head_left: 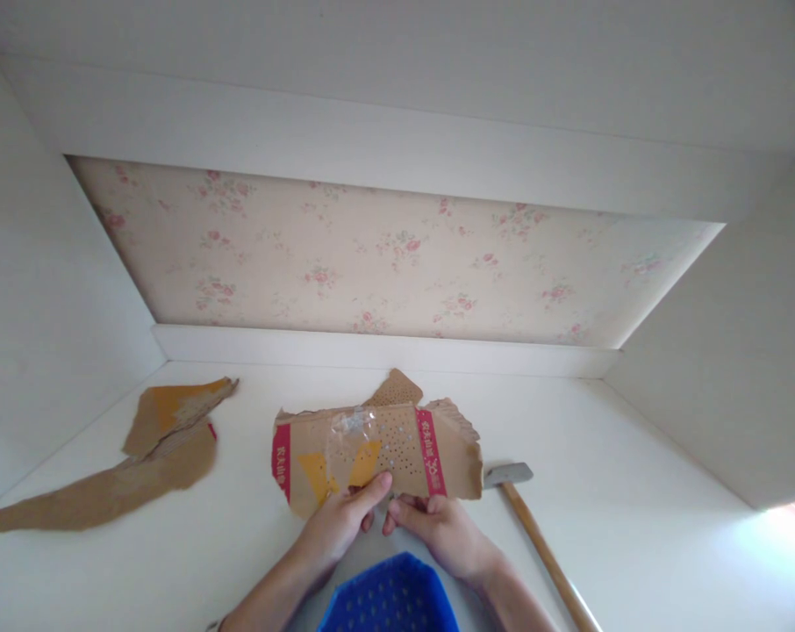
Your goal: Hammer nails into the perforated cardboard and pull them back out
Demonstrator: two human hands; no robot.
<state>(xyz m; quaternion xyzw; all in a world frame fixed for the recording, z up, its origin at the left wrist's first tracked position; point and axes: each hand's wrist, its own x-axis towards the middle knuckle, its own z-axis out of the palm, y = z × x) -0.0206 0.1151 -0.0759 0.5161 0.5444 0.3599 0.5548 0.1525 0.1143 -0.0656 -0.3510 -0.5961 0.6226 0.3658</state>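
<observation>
A torn piece of brown cardboard point(404, 452) with red printed bands, yellow patches and clear tape is in front of me. Many small holes and a few shiny specks dot its middle. My left hand point(338, 522) grips its near edge, thumb on top and fingers beneath. Close beside it, my right hand point(447, 531) is closed in a pinch at the same edge; a tiny dark thing shows at the fingertips, too small to name. To the right lies a hammer point(546, 551) with a wooden handle, its metal head near the cardboard.
A blue perforated plastic basket point(390, 597) is nearest me, below my hands. Behind the cardboard lies another pierced cardboard scrap point(397, 386). Torn cardboard strips point(121, 491) rest at the left. White panels enclose the surface on both sides, with floral wallpaper point(397, 263) at the back.
</observation>
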